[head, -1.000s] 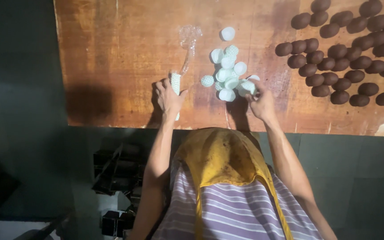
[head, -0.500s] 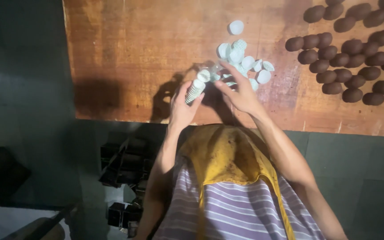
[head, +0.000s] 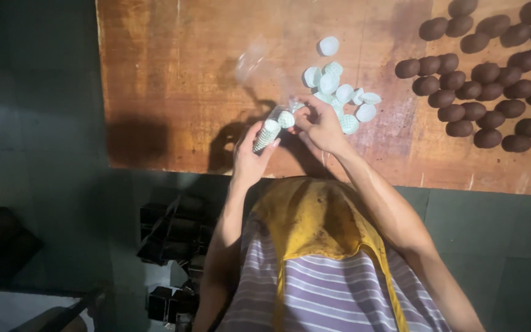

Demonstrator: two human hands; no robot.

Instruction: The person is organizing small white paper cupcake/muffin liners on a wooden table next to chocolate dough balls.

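Both hands on a stack of white paper cups, above the counter's near edge.

My left hand (head: 250,150) has its grip closed around the stack (head: 267,135); my right hand (head: 321,123) pinches its top cup (head: 286,118), loose cups (head: 342,98) just beyond on the wooden counter (head: 173,92).

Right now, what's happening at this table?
A person at a wooden table holds a stack of small white cups in the left hand. The right hand works at the stack's top with its fingers. More white cups lie loose just beyond, and dark brown balls sit in rows to the right.
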